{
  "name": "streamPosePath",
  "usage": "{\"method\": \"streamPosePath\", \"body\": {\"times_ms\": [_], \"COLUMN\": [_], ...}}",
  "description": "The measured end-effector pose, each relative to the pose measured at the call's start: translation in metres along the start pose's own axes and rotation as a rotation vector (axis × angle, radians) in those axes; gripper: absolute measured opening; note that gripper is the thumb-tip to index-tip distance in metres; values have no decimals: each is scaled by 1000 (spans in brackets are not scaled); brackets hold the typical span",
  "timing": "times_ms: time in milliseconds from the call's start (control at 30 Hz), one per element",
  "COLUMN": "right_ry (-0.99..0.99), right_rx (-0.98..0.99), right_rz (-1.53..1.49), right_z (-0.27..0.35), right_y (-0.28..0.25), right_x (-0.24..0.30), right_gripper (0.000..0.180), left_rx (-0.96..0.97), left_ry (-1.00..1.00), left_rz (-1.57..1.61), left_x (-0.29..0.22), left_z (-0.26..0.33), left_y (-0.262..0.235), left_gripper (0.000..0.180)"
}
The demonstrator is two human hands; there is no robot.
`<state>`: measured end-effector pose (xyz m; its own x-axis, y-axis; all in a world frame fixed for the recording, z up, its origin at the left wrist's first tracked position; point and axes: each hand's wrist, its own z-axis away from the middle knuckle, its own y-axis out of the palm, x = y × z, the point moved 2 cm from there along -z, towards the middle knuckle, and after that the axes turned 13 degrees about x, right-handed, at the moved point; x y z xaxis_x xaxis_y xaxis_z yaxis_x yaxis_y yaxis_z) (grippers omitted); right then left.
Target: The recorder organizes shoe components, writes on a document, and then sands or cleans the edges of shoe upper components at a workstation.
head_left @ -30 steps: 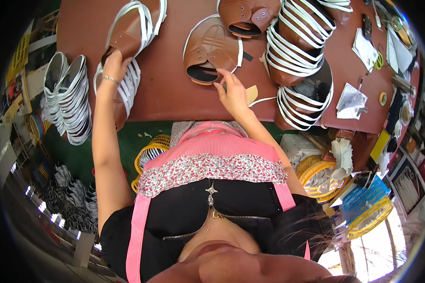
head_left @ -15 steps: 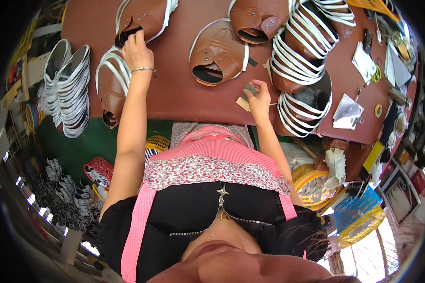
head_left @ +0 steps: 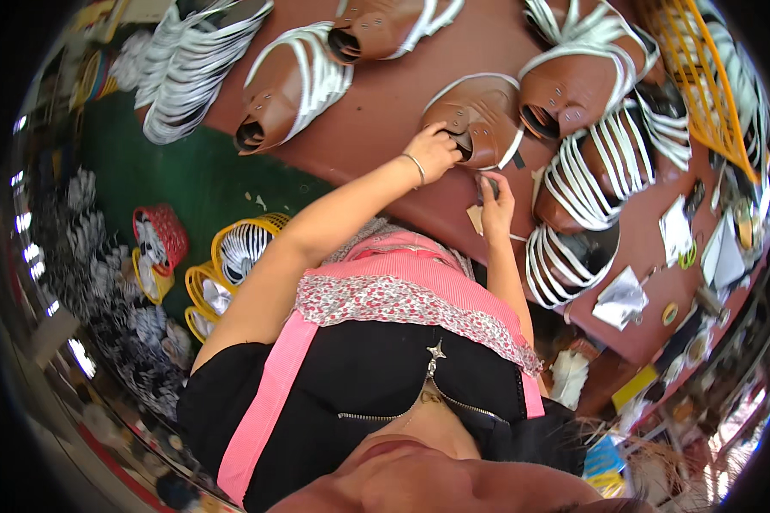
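A brown leather shoe upper (head_left: 485, 104) with a white edge and small eyelets lies on the table in front of me. My left hand (head_left: 436, 154) is at its opening, the fingers bent around the near-left edge. Just to the right of it, my right hand (head_left: 496, 209) pinches a small dark grey-green piece (head_left: 488, 186), its kind unclear. A small tan strip (head_left: 475, 219) lies beside that hand. More brown uppers sit close by: one to the right (head_left: 565, 94), one at the far left (head_left: 287, 90) and one at the far edge (head_left: 381, 30).
Overlapping stacks of white-edged uppers (head_left: 603, 171) stand on the right of the reddish-brown table (head_left: 368, 128). Another stack (head_left: 192, 64) is at the far left. Yellow baskets (head_left: 205, 286) and a red basket (head_left: 160, 235) are below the left edge. White papers (head_left: 622, 297) lie at the right.
My left hand has left the far-left upper and come right to the one in front of me. The right hand still holds the small dark piece. The whole view has turned.
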<state>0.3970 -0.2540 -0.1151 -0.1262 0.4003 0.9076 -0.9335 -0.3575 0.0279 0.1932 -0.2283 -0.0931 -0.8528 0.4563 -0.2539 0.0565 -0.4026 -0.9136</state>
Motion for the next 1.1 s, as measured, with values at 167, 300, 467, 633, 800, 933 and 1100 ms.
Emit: {"method": "streamPosePath", "body": {"times_ms": [167,300,467,633,800,933,1100], "right_ry": [170,300,354,301,163,-213,32], "right_rx": [18,179,544,579,711,903,617], "right_rz": [-357,-420,-631,-766,-383,-82,-439], "right_z": [-9,-28,-74,-146,-123,-52,-53], "right_y": [15,46,157,280,307,313,351], "right_x": [10,21,37,28,77,173,185], "right_gripper": [28,37,29,25,22,21,19], "left_rx": [-484,-391,-405,-125,39,310,148], "left_ry": [-231,-572,-534,-470,-350,-217,-498], "left_rz": [6,-131,153,268,511,1694,2275], "left_x": [-15,39,149,194,243,266,367], "left_z": [141,258,305,284,313,350,314], "left_y": [-83,-75,-39,-38,-29,-129,3], "left_gripper": [15,22,32,58,51,78,71]}}
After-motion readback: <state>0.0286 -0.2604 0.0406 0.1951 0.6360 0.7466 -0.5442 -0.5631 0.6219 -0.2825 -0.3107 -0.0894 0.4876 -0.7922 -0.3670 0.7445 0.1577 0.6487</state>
